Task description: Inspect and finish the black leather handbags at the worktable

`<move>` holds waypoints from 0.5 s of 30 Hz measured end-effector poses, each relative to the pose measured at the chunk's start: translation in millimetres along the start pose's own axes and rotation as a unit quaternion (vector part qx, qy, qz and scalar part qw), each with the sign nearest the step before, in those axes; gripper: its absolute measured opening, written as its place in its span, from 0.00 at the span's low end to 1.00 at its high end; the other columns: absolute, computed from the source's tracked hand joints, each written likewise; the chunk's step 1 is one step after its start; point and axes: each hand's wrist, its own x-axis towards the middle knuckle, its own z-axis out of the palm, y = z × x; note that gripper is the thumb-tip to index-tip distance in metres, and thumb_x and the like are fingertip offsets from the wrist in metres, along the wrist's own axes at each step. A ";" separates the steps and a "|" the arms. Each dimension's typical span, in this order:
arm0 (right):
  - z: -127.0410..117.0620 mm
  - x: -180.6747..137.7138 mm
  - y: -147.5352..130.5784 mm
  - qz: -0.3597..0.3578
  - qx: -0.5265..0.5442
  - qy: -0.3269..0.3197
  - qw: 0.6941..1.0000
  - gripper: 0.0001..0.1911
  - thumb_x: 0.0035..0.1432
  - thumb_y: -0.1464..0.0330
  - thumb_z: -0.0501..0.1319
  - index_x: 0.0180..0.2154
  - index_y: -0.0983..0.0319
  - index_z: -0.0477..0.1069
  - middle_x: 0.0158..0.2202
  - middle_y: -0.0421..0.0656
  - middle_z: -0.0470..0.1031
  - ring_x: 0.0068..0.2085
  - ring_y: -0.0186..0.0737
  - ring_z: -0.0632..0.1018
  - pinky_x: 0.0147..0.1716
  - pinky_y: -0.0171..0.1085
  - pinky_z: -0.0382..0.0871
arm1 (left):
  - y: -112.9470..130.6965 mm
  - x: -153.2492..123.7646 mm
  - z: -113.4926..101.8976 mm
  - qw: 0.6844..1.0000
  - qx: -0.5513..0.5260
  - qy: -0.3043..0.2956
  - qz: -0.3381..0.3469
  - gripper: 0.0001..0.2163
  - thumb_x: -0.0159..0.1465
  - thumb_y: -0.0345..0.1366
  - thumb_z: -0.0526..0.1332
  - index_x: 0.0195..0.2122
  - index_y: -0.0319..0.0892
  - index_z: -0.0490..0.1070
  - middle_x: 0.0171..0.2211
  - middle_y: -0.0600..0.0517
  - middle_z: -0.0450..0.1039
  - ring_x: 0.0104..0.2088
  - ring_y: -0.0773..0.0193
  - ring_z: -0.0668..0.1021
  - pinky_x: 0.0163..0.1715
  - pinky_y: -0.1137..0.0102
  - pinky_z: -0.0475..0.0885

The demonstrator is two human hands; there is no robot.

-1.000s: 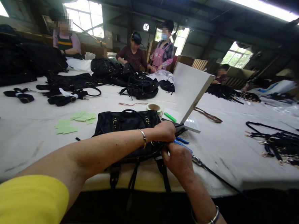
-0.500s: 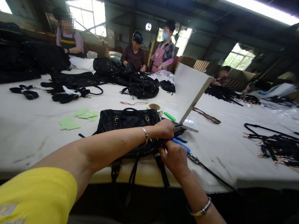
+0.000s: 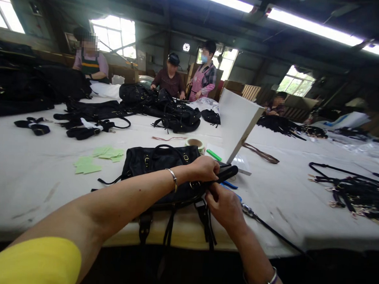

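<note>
A black handbag (image 3: pixel 163 157) with brass-coloured buckles and a carrying handle lies at the table's near edge, its straps hanging over the side. Reaching across it, my left hand (image 3: pixel 206 168) is closed on the bag's right end. Beyond those fingers a rounded black strap end (image 3: pixel 228 173) sticks out. Just below, my right hand (image 3: pixel 226 204) pinches the bag's lower right edge; its fingertips are partly hidden. Behind the right hand lies a blue-handled tool (image 3: pixel 230 185), mostly covered, with a metal fitting and a black cord (image 3: pixel 277 226) running right.
Past the bag are a tape roll (image 3: pixel 195 143), a green strip (image 3: pixel 213 154) and an upright white board (image 3: pixel 238 123). Pale green slips (image 3: pixel 107 153) lie left. Black straps with metal clips (image 3: pixel 350 190) lie right. More black bags (image 3: pixel 175 111) and several people are farther back.
The rounded strap end now juts out to the right past my left hand. My left hand has shifted slightly left. The camera view has tilted up a little.
</note>
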 end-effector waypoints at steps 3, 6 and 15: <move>-4.3 0.4 -0.6 -0.038 -0.103 0.008 0.994 0.07 0.56 0.70 0.54 0.27 0.62 0.67 0.26 0.41 0.72 0.27 0.37 0.71 0.27 0.36 0.49 | 6.3 10.4 -3.4 0.999 0.019 -0.033 0.011 0.07 0.55 0.39 0.66 0.32 0.43 0.77 0.25 0.55 0.73 0.30 0.65 0.74 0.30 0.75 0.64; -4.3 0.3 2.9 -0.057 -0.145 0.019 0.988 0.07 0.57 0.70 0.55 0.28 0.62 0.67 0.28 0.41 0.73 0.28 0.36 0.72 0.28 0.37 0.49 | 10.0 15.5 -3.8 0.998 0.034 -0.056 0.011 0.07 0.56 0.38 0.64 0.32 0.42 0.77 0.22 0.54 0.72 0.28 0.65 0.74 0.30 0.74 0.64; 1.5 -1.1 9.4 -0.032 -0.131 0.059 0.989 0.07 0.58 0.70 0.54 0.28 0.61 0.66 0.28 0.40 0.72 0.30 0.37 0.72 0.29 0.37 0.49 | 6.3 13.0 0.6 0.998 0.048 -0.048 0.013 0.09 0.55 0.35 0.62 0.34 0.39 0.77 0.30 0.50 0.76 0.33 0.61 0.75 0.30 0.73 0.66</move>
